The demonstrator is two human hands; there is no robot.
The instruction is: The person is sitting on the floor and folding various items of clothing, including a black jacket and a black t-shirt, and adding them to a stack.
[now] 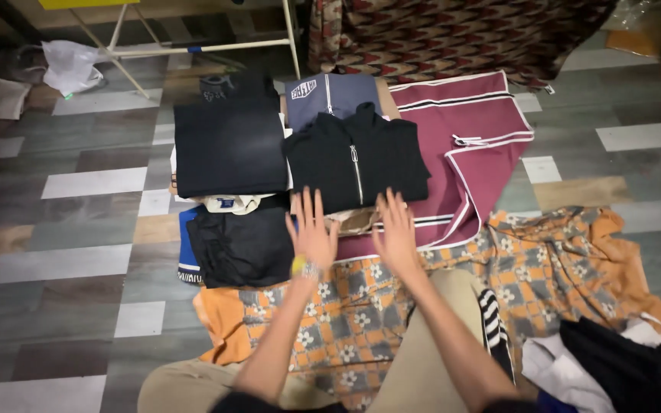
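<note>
My left hand (pixel 312 231) and my right hand (pixel 397 229) are stretched forward, fingers apart and palms down, holding nothing. Both hover at the near edge of a folded black zip jacket (pixel 355 155) that lies on top of a small stack. Behind it is a folded grey-blue zip garment (pixel 330 93). To the left lie a folded black garment (pixel 229 145) and another black folded piece (pixel 242 245) nearest my left hand. A maroon cloth bag with white trim (pixel 476 145) lies open under and beside the jacket.
I sit on an orange patterned sheet (pixel 545 268) spread on a striped floor. Loose dark and white clothes (pixel 613 367) are heaped at lower right. A white metal stand (pixel 193 46) and a patterned cloth (pixel 453 30) are at the back.
</note>
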